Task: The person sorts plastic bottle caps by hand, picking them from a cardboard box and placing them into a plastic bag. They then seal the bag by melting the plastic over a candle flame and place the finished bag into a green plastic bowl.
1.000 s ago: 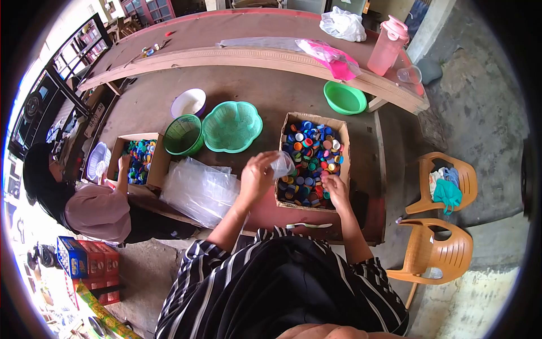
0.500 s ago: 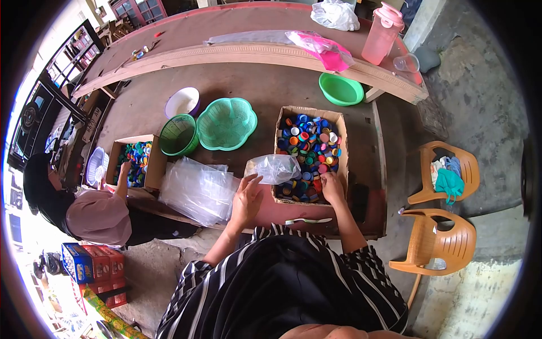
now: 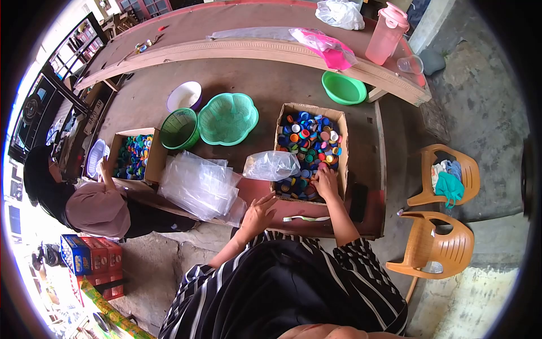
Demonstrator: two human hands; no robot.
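A cardboard box [image 3: 343,127] full of bottle caps in many colours [image 3: 305,135] stands in front of me. My right hand [image 3: 326,182] reaches into its near right part, fingers curled round a pinkish-red bottle cap [image 3: 322,166]. A clear plastic bag [image 3: 272,165] lies against the box's left side, partly over its rim, with something indistinct inside. Near the box's front left corner, my left hand [image 3: 259,213] is open, fingers stretched out, holding nothing. Beneath the box's front edge lies a toothbrush [image 3: 306,218] with a white and green handle.
Flat clear plastic bags [image 3: 197,186] are stacked left of my left hand. Green baskets [image 3: 228,118], a white-and-purple bowl [image 3: 184,96] and a green basin [image 3: 344,88] sit farther back. At left, a co-worker [image 3: 99,209] sits by another box of caps [image 3: 157,155]. Orange chairs [image 3: 435,243] stand right.
My left hand has moved away from the plastic bag, rightward and closer to me. My right hand has shifted slightly left within the caps. The co-worker's hand has drawn back from the other box.
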